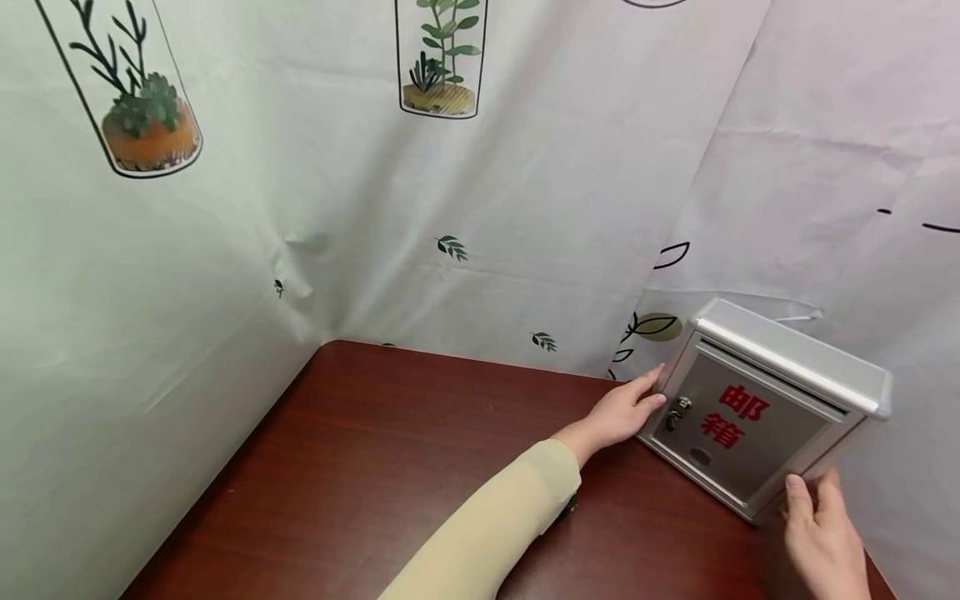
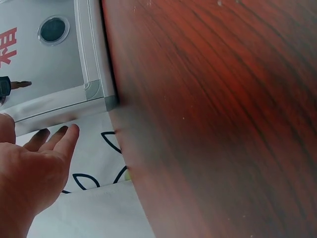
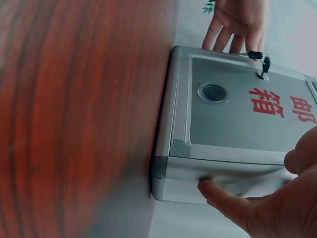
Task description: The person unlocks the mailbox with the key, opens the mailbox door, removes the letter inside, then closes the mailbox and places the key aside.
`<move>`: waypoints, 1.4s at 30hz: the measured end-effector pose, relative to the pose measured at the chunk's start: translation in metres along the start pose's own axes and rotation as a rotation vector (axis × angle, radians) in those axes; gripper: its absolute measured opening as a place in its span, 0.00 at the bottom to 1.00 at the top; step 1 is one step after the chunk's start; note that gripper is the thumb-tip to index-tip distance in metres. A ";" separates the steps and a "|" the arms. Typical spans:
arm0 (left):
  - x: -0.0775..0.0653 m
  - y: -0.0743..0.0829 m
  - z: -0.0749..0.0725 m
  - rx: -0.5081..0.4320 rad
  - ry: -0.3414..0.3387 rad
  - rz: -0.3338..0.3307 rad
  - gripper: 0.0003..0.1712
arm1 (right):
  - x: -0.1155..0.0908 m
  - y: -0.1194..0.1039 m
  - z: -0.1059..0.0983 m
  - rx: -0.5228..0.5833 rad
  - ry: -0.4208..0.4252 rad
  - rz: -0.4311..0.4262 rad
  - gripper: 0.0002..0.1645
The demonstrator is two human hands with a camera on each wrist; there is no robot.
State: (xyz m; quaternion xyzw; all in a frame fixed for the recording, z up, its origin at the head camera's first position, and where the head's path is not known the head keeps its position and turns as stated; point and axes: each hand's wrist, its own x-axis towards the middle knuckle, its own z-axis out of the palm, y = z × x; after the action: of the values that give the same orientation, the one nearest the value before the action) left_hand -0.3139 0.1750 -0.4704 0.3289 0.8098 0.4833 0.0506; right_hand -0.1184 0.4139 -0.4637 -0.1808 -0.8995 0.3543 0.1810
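Note:
A silver metal mailbox (image 1: 783,442) with red Chinese characters stands upright at the right back of the table, turned at an angle. A small key set (image 1: 677,414) hangs from the lock on its front panel. My left hand (image 1: 618,410) touches the box's left side with extended fingers, its thumb near the front edge. On the opposite side, my right hand (image 1: 825,533) rests its fingers against the wall, thumb by the front edge. In the right wrist view, a round window (image 3: 214,92) shows low on the panel and the box's base meets the tabletop.
The dark red wooden table (image 1: 360,467) reaches back to a white printed curtain (image 1: 525,208) with plant motifs, close behind the mailbox. Another stretch of curtain borders the left side. My left sleeve (image 1: 495,517) crosses over the table's front, with a small dark thing beside the cuff.

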 end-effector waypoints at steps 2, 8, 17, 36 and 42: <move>0.000 0.000 0.002 -0.001 0.015 0.001 0.35 | 0.000 0.000 0.000 0.003 -0.001 0.008 0.27; 0.000 0.001 0.004 -0.049 0.065 -0.029 0.33 | 0.000 -0.001 0.001 0.009 0.003 0.027 0.27; -0.005 0.006 0.002 -0.126 0.099 -0.046 0.31 | -0.001 -0.003 0.003 -0.001 0.032 0.030 0.28; -0.018 0.005 0.002 -0.174 0.137 -0.094 0.31 | -0.006 -0.007 0.007 0.032 0.072 0.078 0.22; -0.025 0.003 -0.002 -0.209 0.158 -0.086 0.30 | -0.008 -0.011 0.010 0.020 0.059 0.087 0.23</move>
State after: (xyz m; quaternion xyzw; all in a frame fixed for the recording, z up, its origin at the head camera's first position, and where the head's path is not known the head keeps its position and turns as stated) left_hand -0.2943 0.1598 -0.4726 0.2479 0.7697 0.5869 0.0415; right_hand -0.1182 0.3971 -0.4638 -0.2283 -0.8815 0.3652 0.1938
